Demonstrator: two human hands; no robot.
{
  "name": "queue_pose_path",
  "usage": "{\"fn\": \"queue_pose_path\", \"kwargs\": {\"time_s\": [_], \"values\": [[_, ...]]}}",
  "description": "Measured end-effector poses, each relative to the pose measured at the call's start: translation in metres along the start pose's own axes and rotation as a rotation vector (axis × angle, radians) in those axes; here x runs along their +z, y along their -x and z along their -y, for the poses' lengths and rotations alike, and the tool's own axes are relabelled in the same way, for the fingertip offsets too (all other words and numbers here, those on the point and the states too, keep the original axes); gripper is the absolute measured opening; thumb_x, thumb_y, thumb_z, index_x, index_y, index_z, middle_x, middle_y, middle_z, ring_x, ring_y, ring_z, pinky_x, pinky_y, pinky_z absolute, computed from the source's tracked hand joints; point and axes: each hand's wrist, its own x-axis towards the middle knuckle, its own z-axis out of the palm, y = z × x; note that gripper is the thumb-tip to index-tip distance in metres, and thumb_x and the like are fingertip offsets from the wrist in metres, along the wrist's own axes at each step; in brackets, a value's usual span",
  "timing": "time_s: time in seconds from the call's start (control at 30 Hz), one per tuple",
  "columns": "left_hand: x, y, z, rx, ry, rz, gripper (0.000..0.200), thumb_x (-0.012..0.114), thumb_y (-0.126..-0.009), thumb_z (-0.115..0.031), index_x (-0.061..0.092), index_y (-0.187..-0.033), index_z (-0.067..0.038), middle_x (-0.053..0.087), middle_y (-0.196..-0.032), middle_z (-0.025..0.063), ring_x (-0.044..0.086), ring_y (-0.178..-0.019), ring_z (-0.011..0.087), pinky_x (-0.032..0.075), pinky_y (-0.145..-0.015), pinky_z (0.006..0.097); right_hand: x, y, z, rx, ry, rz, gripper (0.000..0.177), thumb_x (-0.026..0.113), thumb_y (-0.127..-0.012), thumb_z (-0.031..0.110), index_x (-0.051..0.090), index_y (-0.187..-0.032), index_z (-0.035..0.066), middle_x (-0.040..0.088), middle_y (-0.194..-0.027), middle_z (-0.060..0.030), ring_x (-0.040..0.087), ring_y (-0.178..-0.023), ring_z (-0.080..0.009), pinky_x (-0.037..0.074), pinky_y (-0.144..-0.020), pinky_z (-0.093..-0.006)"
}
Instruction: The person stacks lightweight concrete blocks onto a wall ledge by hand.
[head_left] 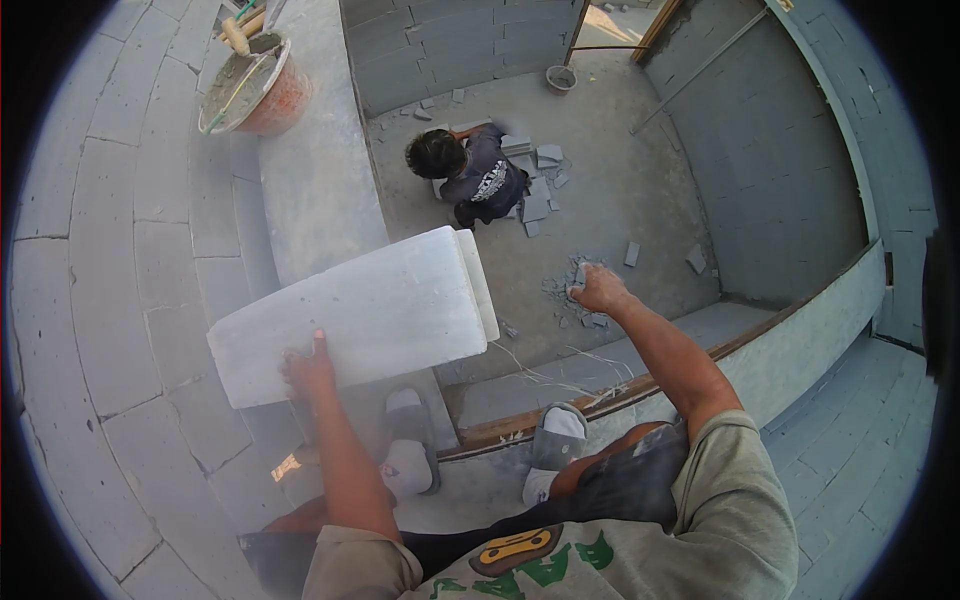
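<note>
A long pale grey concrete block [350, 305] lies at a slant in front of me, with a second pale slab edge [480, 285] showing behind its right end. My left hand [312, 372] grips the block's near side, thumb stretched up across its face; the other fingers are partly hidden. Out to the right, my right hand [598, 290] is held in the air, apart from the block, over the lower floor. Its fingers are curled together, and whatever they may hold is hidden.
Below, a person [480, 180] crouches among broken block pieces [535, 205]. A mortar bucket [275, 100] stands on the wall ledge at upper left. Another bucket [561, 80] is by the doorway. A wood-edged wall top [740, 345] runs beside my feet, with loose strings [560, 375].
</note>
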Motion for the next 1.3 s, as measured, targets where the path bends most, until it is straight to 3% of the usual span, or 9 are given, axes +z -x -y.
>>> {"fn": "queue_pose_path", "kwargs": {"time_s": [0.43, 0.73, 0.8, 0.83, 0.93, 1.07, 1.1, 1.17, 1.3], "values": [[0.003, 0.003, 0.001, 0.022, -0.034, -0.041, 0.096, 0.056, -0.077, -0.069, 0.035, -0.141, 0.0, 0.036, -0.139, 0.0277, 0.034, -0.131, 0.0421, 0.024, -0.105, 0.0619, -0.005, -0.013, 0.016, -0.047, 0.012, 0.001, 0.066, 0.063, -0.085, 0.036, 0.039, -0.135, 0.0, 0.048, -0.13, -0.0231, 0.048, -0.122, -0.0363, 0.041, -0.102, -0.0417], [0.012, -0.006, 0.01, 0.049, -0.024, -0.072, 0.105, 0.053, -0.071, -0.079, 0.037, -0.139, 0.0, 0.04, -0.138, 0.0256, 0.041, -0.128, 0.0405, 0.022, -0.107, 0.0587, -0.024, -0.032, 0.036, 0.056, -0.315, -0.187, 0.095, 0.067, -0.081, 0.047, 0.017, -0.145, -0.002, 0.037, -0.138, -0.0278, 0.042, -0.127, -0.0389, 0.039, -0.104, -0.0416], [0.009, -0.006, 0.012, 0.05, -0.022, -0.061, 0.105, 0.053, -0.071, -0.079, 0.037, -0.139, 0.0, 0.04, -0.138, 0.0257, 0.041, -0.128, 0.0404, 0.022, -0.107, 0.0586, -0.03, -0.037, 0.046, -0.018, -0.402, -0.456, 0.114, 0.072, -0.073, 0.055, 0.007, -0.147, -0.001, 0.027, -0.143, -0.0302, 0.033, -0.133, -0.042, 0.036, -0.105, -0.0485], [0.01, -0.006, 0.013, 0.057, -0.023, -0.071, 0.105, 0.052, -0.072, -0.079, 0.037, -0.139, 0.0, 0.041, -0.138, 0.0256, 0.041, -0.128, 0.0403, 0.023, -0.107, 0.0584, -0.033, -0.038, 0.052, -0.019, -0.396, -0.459, 0.114, 0.072, -0.073, 0.055, 0.007, -0.147, -0.001, 0.027, -0.143, -0.0302, 0.033, -0.133, -0.042, 0.036, -0.105, -0.0485], [0.006, 0.0, 0.006, 0.061, -0.02, -0.06, 0.1, 0.053, -0.075, -0.074, 0.037, -0.139, 0.001, 0.04, -0.138, 0.0256, 0.039, -0.128, 0.0402, 0.023, -0.107, 0.0584, -0.04, -0.046, 0.074, 0.096, -0.548, -0.542, 0.134, 0.077, -0.062, 0.063, -0.003, -0.147, 0.0, 0.014, -0.148, -0.0313, 0.017, -0.138, -0.0472, 0.028, -0.102, -0.0654], [0.003, 0.005, 0.003, 0.061, -0.048, -0.06, 0.093, 0.054, -0.079, -0.068, 0.037, -0.138, 0.002, 0.037, -0.14, 0.026, 0.036, -0.13, 0.0403, 0.022, -0.107, 0.0588, -0.084, -0.035, 0.116, 0.224, -0.566, -0.517, 0.129, 0.078, -0.066, 0.057, -0.005, -0.148, 0.003, 0.005, -0.151, -0.03, 0.014, -0.139, -0.0461, 0.027, -0.104, -0.0628], [0.001, 0.006, 0.003, 0.059, -0.049, -0.06, 0.093, 0.054, -0.079, -0.068, 0.037, -0.138, 0.002, 0.037, -0.14, 0.026, 0.036, -0.13, 0.0403, 0.022, -0.107, 0.0588, -0.082, -0.032, 0.117, 0.224, -0.565, -0.516, 0.129, 0.078, -0.066, 0.057, -0.005, -0.148, 0.003, 0.005, -0.151, -0.03, 0.014, -0.139, -0.0461, 0.027, -0.104, -0.0628], [-0.002, 0.007, -0.001, 0.025, -0.032, -0.027, 0.093, 0.055, -0.079, -0.067, 0.037, -0.138, 0.002, 0.035, -0.142, 0.0264, 0.033, -0.133, 0.0403, 0.022, -0.106, 0.0609, -0.084, -0.031, 0.119, 0.494, -0.257, -0.591, 0.121, 0.078, -0.07, 0.045, -0.004, -0.149, 0.004, 0.012, -0.149, -0.0278, 0.024, -0.136, -0.0437, 0.03, -0.103, -0.0606], [0.007, 0.021, -0.006, 0.015, 0.13, -0.101, 0.086, 0.058, -0.082, -0.06, 0.038, -0.138, 0.002, 0.034, -0.144, 0.0258, 0.032, -0.134, 0.0383, 0.024, -0.108, 0.0559, -0.115, 0.004, 0.067, 0.352, -0.139, -0.641, 0.112, 0.079, -0.069, 0.029, 0.005, -0.149, 0.007, 0.04, -0.125, -0.0203, 0.046, -0.115, -0.0372, 0.041, -0.096, -0.0516]]}}
